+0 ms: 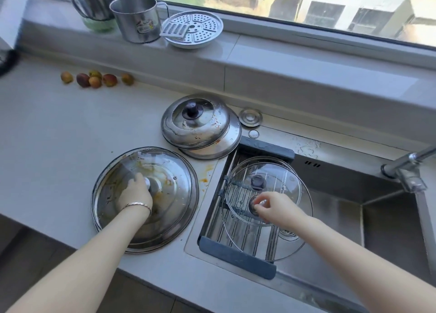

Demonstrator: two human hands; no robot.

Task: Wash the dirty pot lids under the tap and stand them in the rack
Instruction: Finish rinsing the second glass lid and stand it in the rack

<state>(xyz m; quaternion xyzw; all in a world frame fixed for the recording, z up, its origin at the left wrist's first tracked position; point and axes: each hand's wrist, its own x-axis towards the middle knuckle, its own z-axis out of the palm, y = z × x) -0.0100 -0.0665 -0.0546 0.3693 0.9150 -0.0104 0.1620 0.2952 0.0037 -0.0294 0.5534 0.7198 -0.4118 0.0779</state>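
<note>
Left hand (135,194) is down on the big dirty lid (145,199), fingers curled around its knob, orange smears under and beyond the knuckles. Right hand (274,206) pinches the knob of a glass lid (266,218) lying in the rack (236,249) over the sink (389,218); just past those fingertips a second glass lid (262,182) rests in the same rack. Beyond the left fingers, two stained steel lids (198,123) sit stacked on the counter (59,135). To the right fingers' far side, the tap (405,171). Farther back, small fruits (95,79), then metal mugs (136,17) and a steamer plate (193,28) holding a grater on the sill.
</note>
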